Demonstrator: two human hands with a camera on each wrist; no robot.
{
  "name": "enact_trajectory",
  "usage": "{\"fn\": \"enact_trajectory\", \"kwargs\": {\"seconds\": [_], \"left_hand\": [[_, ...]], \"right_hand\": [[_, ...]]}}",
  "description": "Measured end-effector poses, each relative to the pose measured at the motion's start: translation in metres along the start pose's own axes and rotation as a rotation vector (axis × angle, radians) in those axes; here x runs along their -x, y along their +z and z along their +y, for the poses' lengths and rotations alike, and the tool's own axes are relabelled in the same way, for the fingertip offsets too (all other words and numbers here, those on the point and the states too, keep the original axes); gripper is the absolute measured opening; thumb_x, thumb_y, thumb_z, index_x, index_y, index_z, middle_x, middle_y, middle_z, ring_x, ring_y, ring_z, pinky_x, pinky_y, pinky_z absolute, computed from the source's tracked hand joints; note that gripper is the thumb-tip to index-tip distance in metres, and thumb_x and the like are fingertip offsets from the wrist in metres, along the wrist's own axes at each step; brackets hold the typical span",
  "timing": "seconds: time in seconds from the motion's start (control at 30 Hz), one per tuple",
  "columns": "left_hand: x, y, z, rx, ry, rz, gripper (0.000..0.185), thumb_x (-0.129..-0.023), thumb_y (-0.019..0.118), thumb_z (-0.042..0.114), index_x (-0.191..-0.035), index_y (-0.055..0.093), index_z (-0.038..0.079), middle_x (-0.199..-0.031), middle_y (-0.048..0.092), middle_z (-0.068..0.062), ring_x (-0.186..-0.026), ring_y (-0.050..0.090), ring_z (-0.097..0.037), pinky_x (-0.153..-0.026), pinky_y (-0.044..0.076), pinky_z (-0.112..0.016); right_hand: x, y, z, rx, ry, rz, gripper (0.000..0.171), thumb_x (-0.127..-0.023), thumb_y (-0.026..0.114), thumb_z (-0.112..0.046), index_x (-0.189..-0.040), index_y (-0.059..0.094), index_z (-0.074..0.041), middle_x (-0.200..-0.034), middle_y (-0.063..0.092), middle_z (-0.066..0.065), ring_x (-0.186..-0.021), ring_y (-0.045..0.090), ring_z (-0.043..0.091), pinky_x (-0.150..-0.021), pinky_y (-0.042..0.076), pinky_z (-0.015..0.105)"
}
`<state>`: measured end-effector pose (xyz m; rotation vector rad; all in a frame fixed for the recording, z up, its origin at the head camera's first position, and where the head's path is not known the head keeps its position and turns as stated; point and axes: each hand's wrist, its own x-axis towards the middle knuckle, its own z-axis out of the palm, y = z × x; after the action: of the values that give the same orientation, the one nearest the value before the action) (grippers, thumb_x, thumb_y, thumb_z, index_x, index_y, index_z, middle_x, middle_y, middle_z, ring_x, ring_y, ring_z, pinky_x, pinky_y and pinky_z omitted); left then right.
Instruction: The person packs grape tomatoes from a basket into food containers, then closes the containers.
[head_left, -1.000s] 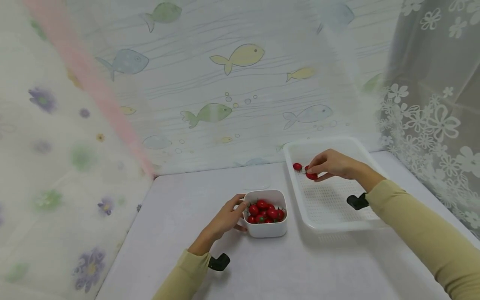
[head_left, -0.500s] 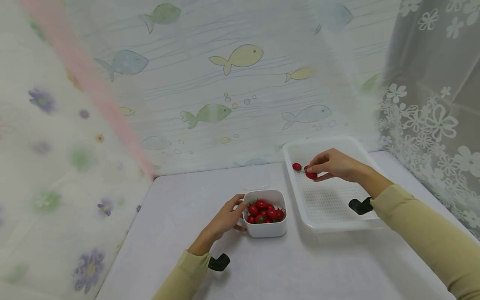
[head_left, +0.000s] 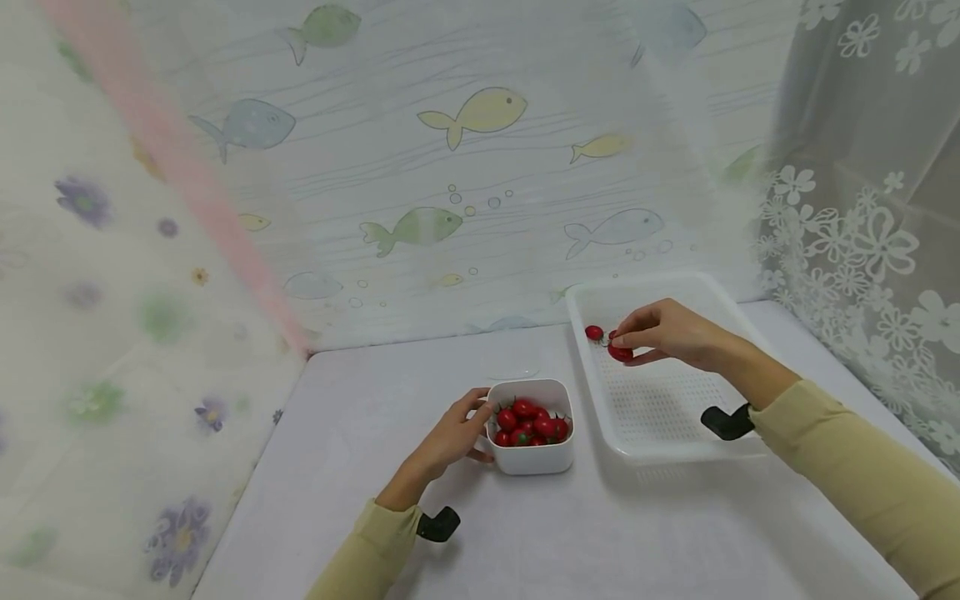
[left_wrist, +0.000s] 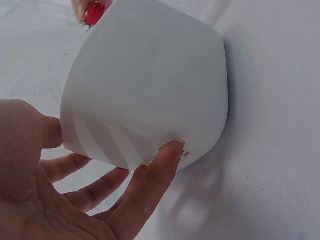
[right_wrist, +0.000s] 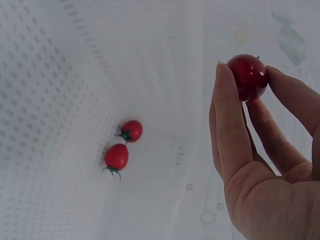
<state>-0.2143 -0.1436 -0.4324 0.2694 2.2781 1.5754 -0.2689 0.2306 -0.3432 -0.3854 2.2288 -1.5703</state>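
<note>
Above the left part of the white perforated basket, my right hand pinches a cherry tomato between thumb and fingertips. Two more cherry tomatoes lie below in the basket, one tomato beside another tomato, both with green stems. In the head view one of these is partly hidden by the held fruit and fingers. My left hand rests spread fingers against the left side of a small white box, fingertips touching its wall and rim. Several red cherry tomatoes lie inside the box.
Both containers stand on a white cloth-covered table, with the basket to the right of the box. A faint clear round object lies behind the box. A fish-patterned curtain closes off the back, and a lace curtain hangs at right.
My right hand has shifted very slightly with the cherry tomato in its pinch, and the forearm has swung a little toward the right. The left hand and box stay as they were.
</note>
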Motion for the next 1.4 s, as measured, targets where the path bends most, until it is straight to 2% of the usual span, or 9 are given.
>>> {"fn": "enact_trajectory", "kwargs": {"seconds": [0.27,0.57,0.7,0.83,1.1,1.4], "left_hand": [[-0.001,-0.001,-0.002,-0.006,-0.002,0.000,0.043,-0.110,0.046,0.033,-0.150,0.045,0.016,-0.145,0.047,-0.017,-0.105,0.064,-0.030,-0.069,0.065,-0.041],[0.000,0.000,-0.001,-0.001,0.005,0.001,0.045,-0.110,0.046,0.034,-0.151,0.043,0.015,-0.147,0.046,-0.018,-0.107,0.063,-0.032,-0.069,0.065,-0.044],[0.000,0.000,0.000,0.001,0.004,0.001,0.046,-0.110,0.047,0.035,-0.151,0.043,0.015,-0.148,0.045,-0.018,-0.108,0.063,-0.033,-0.070,0.065,-0.045],[0.000,0.000,0.000,0.007,0.002,0.001,0.045,-0.110,0.047,0.034,-0.151,0.043,0.015,-0.148,0.045,-0.017,-0.107,0.063,-0.033,-0.069,0.065,-0.044],[-0.001,0.000,-0.001,0.007,0.011,-0.005,0.044,-0.111,0.046,0.031,-0.151,0.043,0.013,-0.147,0.046,-0.019,-0.105,0.065,-0.033,-0.069,0.065,-0.044],[0.000,0.000,-0.002,0.015,0.016,-0.002,0.044,-0.111,0.045,0.029,-0.151,0.043,0.012,-0.147,0.045,-0.020,-0.104,0.066,-0.031,-0.068,0.065,-0.044]], "right_hand": [[0.009,0.014,-0.008,0.002,-0.040,-0.003,0.031,-0.097,0.071,-0.012,-0.118,0.065,0.010,-0.116,0.066,0.023,-0.101,0.069,0.030,-0.089,0.062,0.044],[0.015,0.036,-0.010,-0.071,-0.082,-0.019,0.029,-0.095,0.072,-0.009,-0.115,0.065,0.011,-0.115,0.066,0.024,-0.099,0.069,0.029,-0.091,0.061,0.047],[0.016,0.048,-0.009,-0.050,-0.110,0.004,0.027,-0.095,0.072,-0.008,-0.113,0.066,0.010,-0.113,0.066,0.023,-0.097,0.069,0.026,-0.090,0.061,0.044],[0.016,0.063,-0.007,0.029,-0.141,0.044,0.025,-0.094,0.073,-0.010,-0.111,0.068,0.007,-0.110,0.067,0.019,-0.096,0.070,0.025,-0.086,0.063,0.037],[0.011,0.095,-0.002,0.253,-0.223,0.151,0.013,-0.093,0.074,-0.014,-0.103,0.074,-0.005,-0.099,0.073,0.004,-0.096,0.069,0.022,-0.080,0.060,0.034],[0.001,0.126,-0.001,0.336,-0.285,0.151,0.011,-0.093,0.073,-0.012,-0.102,0.074,-0.005,-0.097,0.074,0.001,-0.095,0.069,0.022,-0.081,0.061,0.037]]}}
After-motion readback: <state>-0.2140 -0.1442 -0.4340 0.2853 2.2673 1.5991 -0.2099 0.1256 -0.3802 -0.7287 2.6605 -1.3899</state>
